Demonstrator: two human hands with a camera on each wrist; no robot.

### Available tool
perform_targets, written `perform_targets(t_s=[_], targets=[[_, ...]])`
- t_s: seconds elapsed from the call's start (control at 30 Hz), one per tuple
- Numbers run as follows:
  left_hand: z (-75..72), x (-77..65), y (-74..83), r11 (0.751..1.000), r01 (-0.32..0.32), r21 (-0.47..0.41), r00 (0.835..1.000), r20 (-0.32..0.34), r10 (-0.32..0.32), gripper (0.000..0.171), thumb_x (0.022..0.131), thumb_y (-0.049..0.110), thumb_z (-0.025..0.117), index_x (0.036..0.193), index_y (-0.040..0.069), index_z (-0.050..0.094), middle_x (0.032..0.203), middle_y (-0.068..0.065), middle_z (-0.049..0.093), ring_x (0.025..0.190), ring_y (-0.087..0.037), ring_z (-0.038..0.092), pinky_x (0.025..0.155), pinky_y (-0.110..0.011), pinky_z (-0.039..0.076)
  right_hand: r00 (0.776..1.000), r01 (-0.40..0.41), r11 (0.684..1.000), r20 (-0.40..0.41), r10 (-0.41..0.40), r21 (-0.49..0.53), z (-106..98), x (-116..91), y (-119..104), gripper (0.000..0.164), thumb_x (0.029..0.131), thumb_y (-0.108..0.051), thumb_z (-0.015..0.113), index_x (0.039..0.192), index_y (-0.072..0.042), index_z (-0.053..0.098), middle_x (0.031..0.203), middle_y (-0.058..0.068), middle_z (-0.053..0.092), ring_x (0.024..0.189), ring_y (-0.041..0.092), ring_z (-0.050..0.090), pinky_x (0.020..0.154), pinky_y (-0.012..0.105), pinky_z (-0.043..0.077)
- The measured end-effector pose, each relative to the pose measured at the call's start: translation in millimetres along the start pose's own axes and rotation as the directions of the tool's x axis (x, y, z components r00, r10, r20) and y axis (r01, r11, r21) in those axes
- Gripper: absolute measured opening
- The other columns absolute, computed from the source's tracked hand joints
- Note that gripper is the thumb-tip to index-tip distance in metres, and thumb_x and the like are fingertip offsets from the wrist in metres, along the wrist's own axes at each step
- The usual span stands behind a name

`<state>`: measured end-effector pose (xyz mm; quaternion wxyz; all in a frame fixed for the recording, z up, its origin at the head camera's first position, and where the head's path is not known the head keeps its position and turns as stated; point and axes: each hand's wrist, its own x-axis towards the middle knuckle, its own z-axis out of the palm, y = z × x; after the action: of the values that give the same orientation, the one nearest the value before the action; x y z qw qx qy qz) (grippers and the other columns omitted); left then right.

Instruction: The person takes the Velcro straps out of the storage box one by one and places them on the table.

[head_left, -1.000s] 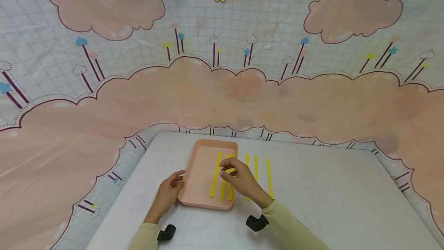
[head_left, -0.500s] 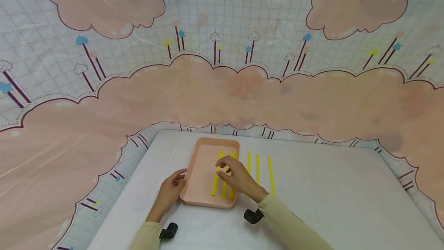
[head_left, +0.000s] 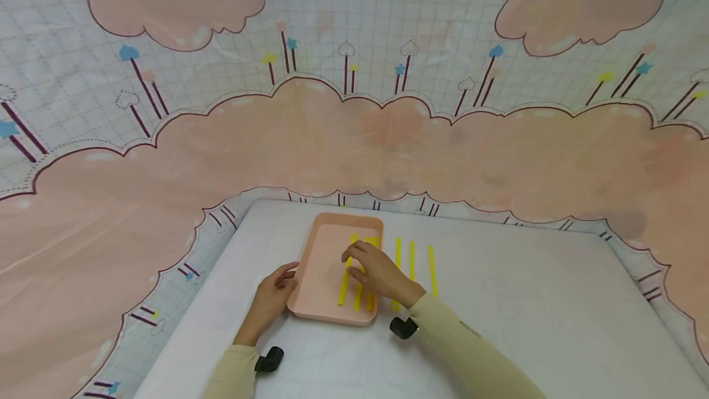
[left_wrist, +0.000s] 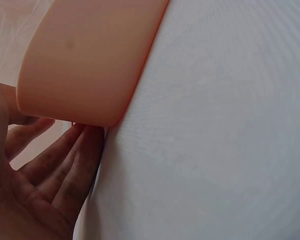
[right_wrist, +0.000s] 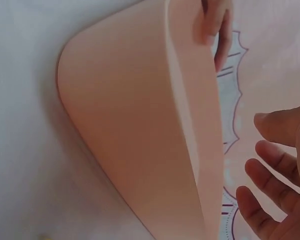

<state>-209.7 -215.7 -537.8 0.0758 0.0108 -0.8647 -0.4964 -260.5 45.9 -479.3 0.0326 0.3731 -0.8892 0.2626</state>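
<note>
A shallow peach tray (head_left: 316, 276) lies on the white table. Three thin yellow strips (head_left: 343, 285) lie in its right part, side by side, partly covered by my right hand (head_left: 379, 273). That hand hovers over the tray with thumb and fingers bent and apart. The right wrist view shows nothing between its fingertips (right_wrist: 257, 172). At the tray's left side is my left hand (head_left: 268, 300), its extended fingers (left_wrist: 85, 155) touching the outer wall near the corner. Right of the tray, three more yellow strips (head_left: 432, 270) lie on the table, some partly hidden by the right hand and forearm.
The white table (head_left: 526, 313) extends to the right of the strips. A cloth (head_left: 332, 146) printed with clouds hangs behind and around it. Black wrist-worn pieces (head_left: 269, 359) sit below both wrists.
My right hand has shifted slightly left over the tray, its thumb and fingers spreading a little. The left hand stays at the tray's side. The head view has tilted slightly.
</note>
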Motion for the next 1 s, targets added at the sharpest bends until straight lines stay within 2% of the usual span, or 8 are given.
perform_targets(t_s=[0.13, 0.37, 0.5, 0.6, 0.8, 1.0], targets=[[1.4, 3.0, 1.5, 1.000, 0.002, 0.015, 1.000, 0.004, -0.002, 0.041, 0.094, 0.007, 0.060, 0.135, 0.011, 0.059, 0.121, -0.021, 0.067, 0.111, -0.034, 0.065, 0.094, -0.045, 0.053, 0.999, 0.021, 0.997, 0.026, -0.019, -0.075, -1.2, 3.1, 4.1, 0.021, 0.094, -0.015, 0.066, 0.115, -0.016, 0.062, 0.123, 0.000, 0.060, 0.121, 0.020, 0.057, 0.106, 0.037, 0.046], [1.7, 3.9, 3.6, 0.999, 0.014, 0.029, 1.000, 0.000, -0.014, 0.041, 0.095, 0.008, 0.059, 0.136, 0.012, 0.058, 0.122, -0.021, 0.066, 0.112, -0.034, 0.065, 0.094, -0.046, 0.053, 0.992, 0.116, 0.972, 0.072, -0.103, -0.205, -2.9, 10.8, 5.1, 0.022, 0.094, -0.015, 0.066, 0.115, -0.018, 0.063, 0.119, -0.002, 0.061, 0.106, 0.016, 0.057, 0.094, 0.031, 0.050], [2.7, 1.7, 4.3, 0.999, 0.025, 0.036, 1.000, 0.003, -0.025, 0.041, 0.095, 0.007, 0.059, 0.136, 0.011, 0.058, 0.122, -0.021, 0.067, 0.112, -0.034, 0.065, 0.093, -0.045, 0.054, 0.988, 0.099, 0.966, 0.138, -0.068, -0.237, -2.2, 13.1, 4.9, 0.023, 0.095, -0.018, 0.065, 0.117, -0.019, 0.063, 0.119, -0.004, 0.059, 0.104, 0.015, 0.053, 0.092, 0.032, 0.049], [4.0, 1.6, 4.0, 0.999, 0.036, 0.033, 0.999, 0.001, -0.036, 0.041, 0.095, 0.007, 0.059, 0.136, 0.012, 0.058, 0.122, -0.020, 0.067, 0.112, -0.033, 0.065, 0.094, -0.045, 0.053, 0.982, 0.089, 0.956, 0.182, -0.038, -0.279, -0.6, 15.3, 6.0, 0.023, 0.095, -0.019, 0.064, 0.118, -0.022, 0.063, 0.121, -0.005, 0.058, 0.108, 0.015, 0.052, 0.095, 0.034, 0.048], [3.3, 1.2, 4.8, 0.999, 0.043, 0.017, 0.999, 0.004, -0.044, 0.041, 0.095, 0.007, 0.059, 0.136, 0.013, 0.059, 0.122, -0.019, 0.067, 0.112, -0.032, 0.065, 0.093, -0.045, 0.054, 0.971, 0.128, 0.910, 0.237, -0.034, -0.394, 2.6, 19.9, 7.9, 0.025, 0.096, -0.022, 0.064, 0.120, -0.026, 0.062, 0.127, -0.005, 0.057, 0.117, 0.016, 0.051, 0.097, 0.036, 0.046], [2.8, 0.2, 5.8, 0.999, 0.029, 0.017, 1.000, 0.003, -0.029, 0.040, 0.095, 0.007, 0.059, 0.135, 0.011, 0.059, 0.120, -0.020, 0.068, 0.110, -0.032, 0.066, 0.092, -0.043, 0.054, 0.965, 0.158, 0.867, 0.261, -0.033, -0.473, 6.5, 24.5, 10.4, 0.024, 0.096, -0.023, 0.063, 0.119, -0.029, 0.061, 0.126, -0.006, 0.056, 0.114, 0.016, 0.052, 0.093, 0.034, 0.047]])
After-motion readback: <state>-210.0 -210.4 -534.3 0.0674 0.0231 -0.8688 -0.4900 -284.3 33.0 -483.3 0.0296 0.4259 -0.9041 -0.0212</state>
